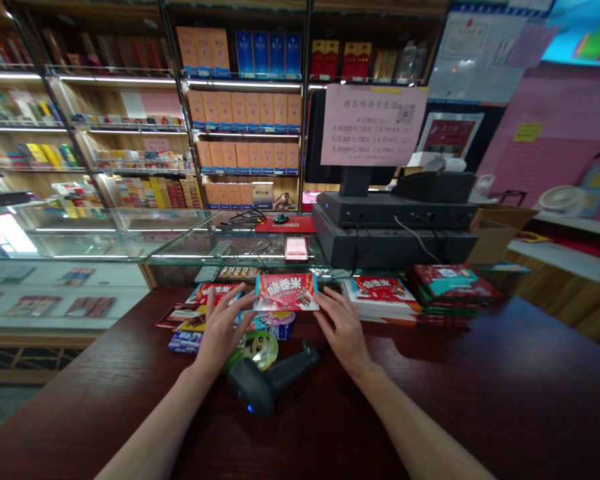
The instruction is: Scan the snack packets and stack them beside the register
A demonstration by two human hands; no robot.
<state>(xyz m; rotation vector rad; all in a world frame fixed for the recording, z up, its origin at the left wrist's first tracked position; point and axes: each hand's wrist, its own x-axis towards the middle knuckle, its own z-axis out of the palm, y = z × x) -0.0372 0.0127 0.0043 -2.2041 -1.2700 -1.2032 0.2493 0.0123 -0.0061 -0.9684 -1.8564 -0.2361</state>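
Observation:
Both hands hold a red snack packet [286,291] with white lettering just above the dark wooden counter [480,387]. My left hand [223,330] grips its left edge with fingers spread along it. My right hand [341,325] pinches its right edge. Under the packet lie more flat snack packets [205,313] in red, blue and purple. A round green item [260,348] sits beneath my left hand. A dark handheld barcode scanner [273,381] lies on the counter between my wrists.
A black cash register [390,227] with a pink paper notice [373,125] stands behind. Stacks of red and teal packets [415,297] lie to the right. A glass display case [110,233] and shelves of boxed goods [245,113] fill the left and back.

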